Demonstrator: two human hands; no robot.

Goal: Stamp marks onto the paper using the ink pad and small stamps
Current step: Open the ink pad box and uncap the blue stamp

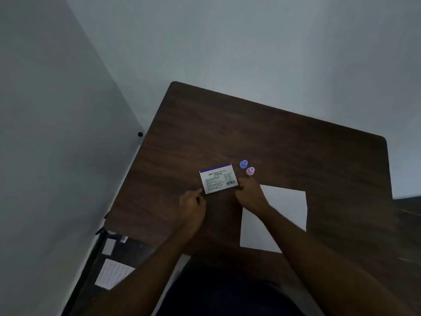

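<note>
Paper [284,206] lies blank on the surface [273,137], nearest me and right of the ink pad [218,178]. My left hand [192,207] and right hand [249,193] pinch the pad's near corners, probably to open it. Beyond it wait blue stamp [243,164] and pink stamp [250,171].

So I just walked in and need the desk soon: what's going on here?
A person is at a dark wooden table setting up to stamp. Both hands are at the ink pad box, which is still closed: the left hand at its near left corner, the right hand at its near right corner. A blue stamp and a pink stamp stand untouched just beyond the box. The white paper, partly under the right forearm, shows no marks.
</note>
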